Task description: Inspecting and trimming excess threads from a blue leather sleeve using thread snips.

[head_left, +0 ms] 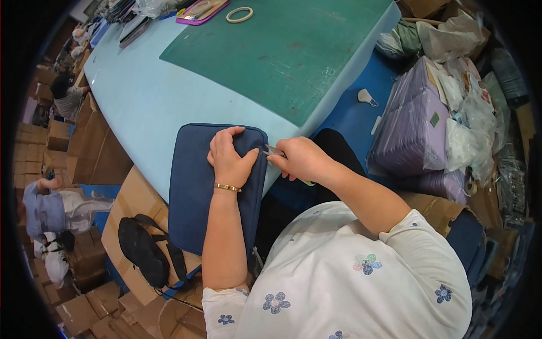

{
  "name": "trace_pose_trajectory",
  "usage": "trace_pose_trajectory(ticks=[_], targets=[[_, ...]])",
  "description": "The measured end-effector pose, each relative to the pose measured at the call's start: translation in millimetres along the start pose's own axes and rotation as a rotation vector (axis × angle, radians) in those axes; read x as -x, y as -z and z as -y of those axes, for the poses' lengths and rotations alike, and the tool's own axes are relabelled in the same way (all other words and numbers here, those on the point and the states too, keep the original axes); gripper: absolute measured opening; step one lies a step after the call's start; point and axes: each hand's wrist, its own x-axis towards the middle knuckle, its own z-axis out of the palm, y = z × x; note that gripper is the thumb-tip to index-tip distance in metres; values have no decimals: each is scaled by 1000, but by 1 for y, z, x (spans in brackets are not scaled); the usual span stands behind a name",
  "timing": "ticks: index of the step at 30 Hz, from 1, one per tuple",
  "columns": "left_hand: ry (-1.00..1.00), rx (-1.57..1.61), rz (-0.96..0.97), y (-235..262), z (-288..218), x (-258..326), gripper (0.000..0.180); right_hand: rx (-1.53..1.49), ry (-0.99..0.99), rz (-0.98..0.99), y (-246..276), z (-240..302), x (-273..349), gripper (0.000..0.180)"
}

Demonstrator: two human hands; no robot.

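Note:
A dark blue padded sleeve bag [195, 186] lies over the near edge of the light blue table [147, 96], one end hanging toward me. My left hand [228, 155], with a gold bracelet at the wrist, presses flat on the bag's upper right part. My right hand [302, 160] grips a small pair of metal snips [274, 151] with a yellow-green handle; the tips touch the bag's right edge, next to my left thumb.
A green cutting mat [293, 51] covers the table's far half, with a tape ring [239, 14] and pink tray [200, 11] beyond. Purple wrapped bundles [412, 124] and plastic bags sit at right. Cardboard boxes [135, 198], a black bag [144, 248] and other people are at left.

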Motion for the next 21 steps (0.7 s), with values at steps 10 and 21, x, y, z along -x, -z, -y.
trace_pose_trajectory(ticks=[10, 21], targets=[[5, -3, -2, 0, -1, 0, 49, 425, 421, -332, -17, -30, -12, 25], [21, 0, 12, 0, -1, 1, 49, -216, 49, 2, -9, -22, -4, 33]])
